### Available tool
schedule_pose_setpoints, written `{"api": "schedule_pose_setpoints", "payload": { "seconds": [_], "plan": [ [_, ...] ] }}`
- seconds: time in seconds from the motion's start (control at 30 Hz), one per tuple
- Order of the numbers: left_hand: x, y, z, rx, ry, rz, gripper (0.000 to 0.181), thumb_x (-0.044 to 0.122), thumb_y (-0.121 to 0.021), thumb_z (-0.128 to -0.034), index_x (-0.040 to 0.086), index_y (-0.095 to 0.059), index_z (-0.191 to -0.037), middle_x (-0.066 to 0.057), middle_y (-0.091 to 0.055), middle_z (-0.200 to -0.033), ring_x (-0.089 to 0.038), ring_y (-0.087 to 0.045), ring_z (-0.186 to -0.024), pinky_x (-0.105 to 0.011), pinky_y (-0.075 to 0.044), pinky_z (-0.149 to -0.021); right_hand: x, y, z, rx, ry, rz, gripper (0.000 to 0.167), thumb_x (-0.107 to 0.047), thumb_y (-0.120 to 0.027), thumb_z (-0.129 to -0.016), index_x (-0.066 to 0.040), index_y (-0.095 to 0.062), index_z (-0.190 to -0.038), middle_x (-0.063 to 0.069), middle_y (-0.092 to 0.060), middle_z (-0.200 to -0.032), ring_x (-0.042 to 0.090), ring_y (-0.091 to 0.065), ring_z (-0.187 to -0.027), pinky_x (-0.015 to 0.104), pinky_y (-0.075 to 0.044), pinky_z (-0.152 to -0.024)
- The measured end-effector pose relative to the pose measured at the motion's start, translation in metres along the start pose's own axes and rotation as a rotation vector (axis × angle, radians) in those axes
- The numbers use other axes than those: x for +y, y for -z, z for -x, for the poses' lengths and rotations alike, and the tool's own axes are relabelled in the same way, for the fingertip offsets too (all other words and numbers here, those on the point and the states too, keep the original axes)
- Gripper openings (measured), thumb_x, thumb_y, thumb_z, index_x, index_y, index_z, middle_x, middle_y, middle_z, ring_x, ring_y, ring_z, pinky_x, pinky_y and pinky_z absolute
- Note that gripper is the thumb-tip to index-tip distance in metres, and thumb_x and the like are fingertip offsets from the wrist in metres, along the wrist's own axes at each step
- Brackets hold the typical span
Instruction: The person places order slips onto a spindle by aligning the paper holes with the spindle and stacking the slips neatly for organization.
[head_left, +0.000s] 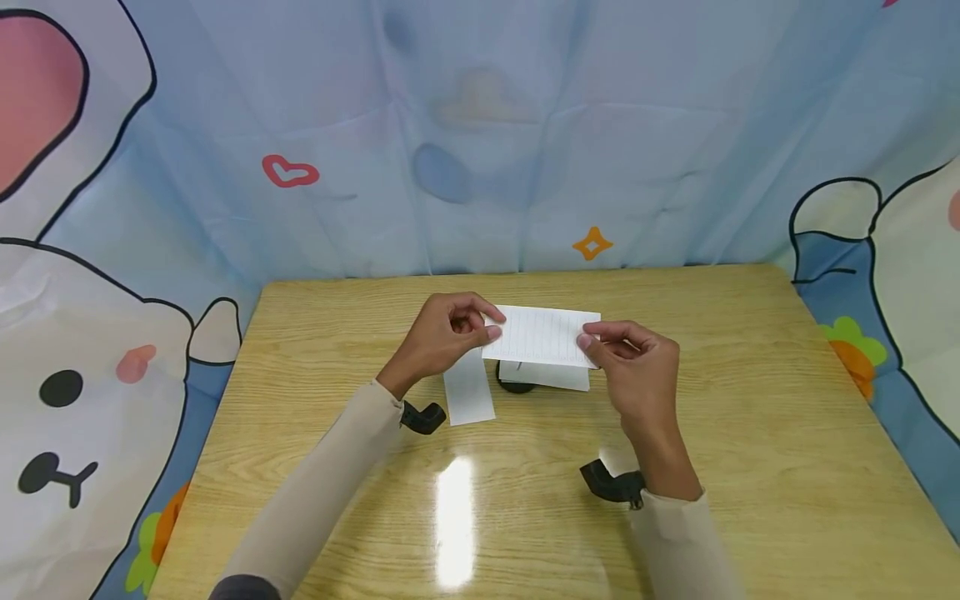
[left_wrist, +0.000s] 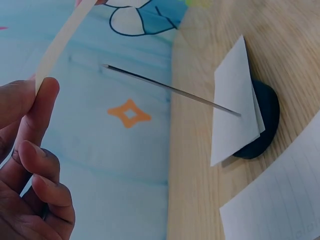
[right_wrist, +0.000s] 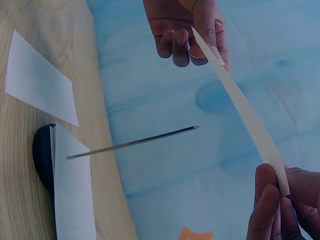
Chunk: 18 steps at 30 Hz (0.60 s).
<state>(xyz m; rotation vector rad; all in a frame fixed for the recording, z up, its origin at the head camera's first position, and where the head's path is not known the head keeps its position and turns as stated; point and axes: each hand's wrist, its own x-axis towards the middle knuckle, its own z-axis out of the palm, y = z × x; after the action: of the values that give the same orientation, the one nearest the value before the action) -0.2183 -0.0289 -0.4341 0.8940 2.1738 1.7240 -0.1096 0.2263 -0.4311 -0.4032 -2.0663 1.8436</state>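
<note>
A lined paper slip (head_left: 543, 335) is stretched between both hands, above a bill spike. My left hand (head_left: 453, 333) pinches its left end between thumb and fingers. The right hand (head_left: 641, 367) pinches the other end. Under it stands the metal spike (left_wrist: 170, 89), pointed and upright from a round black base (left_wrist: 267, 112). Speared papers (left_wrist: 232, 110) lie low on the spike, against the base. In both wrist views the held slip is seen nearly edge-on, slightly curved, apart from the spike's tip.
Another lined slip (head_left: 470, 390) lies flat on the wooden table (head_left: 337, 500), left of the spike's base. Behind the table hangs a blue printed cloth (head_left: 337, 225). Black wrist mounts (head_left: 423, 418) stick out from both sleeves.
</note>
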Motion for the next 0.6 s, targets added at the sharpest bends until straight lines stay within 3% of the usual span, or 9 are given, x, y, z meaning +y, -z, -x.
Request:
{"api": "schedule_pose_setpoints", "payload": {
  "seconds": [0.23, 0.6],
  "plan": [
    [0.003, -0.004, -0.013, -0.009, -0.023, -0.017, 0.009, 0.012, -0.076, -0.0995, 0.012, -0.079, -0.108, -0.006, -0.071, -0.079, -0.014, -0.044, -0.058, -0.026, -0.037, -0.059, -0.002, 0.005, -0.01, 0.02, -0.009, -0.06, 0.018, -0.004, -0.087, -0.087, 0.001, -0.082, -0.103, 0.0, -0.076, -0.09, 0.01, -0.074, -0.073, 0.02, -0.061, -0.069],
    [0.003, -0.01, -0.033, -0.008, -0.019, -0.058, 0.009, 0.013, -0.075, -0.0998, 0.011, -0.079, -0.107, -0.004, -0.072, -0.081, -0.013, -0.046, -0.058, -0.026, -0.037, -0.059, -0.001, 0.011, -0.025, 0.049, -0.009, -0.031, 0.016, -0.004, -0.087, -0.088, -0.002, -0.083, -0.103, -0.001, -0.077, -0.092, 0.01, -0.073, -0.073, 0.019, -0.059, -0.067]
  ]
}}
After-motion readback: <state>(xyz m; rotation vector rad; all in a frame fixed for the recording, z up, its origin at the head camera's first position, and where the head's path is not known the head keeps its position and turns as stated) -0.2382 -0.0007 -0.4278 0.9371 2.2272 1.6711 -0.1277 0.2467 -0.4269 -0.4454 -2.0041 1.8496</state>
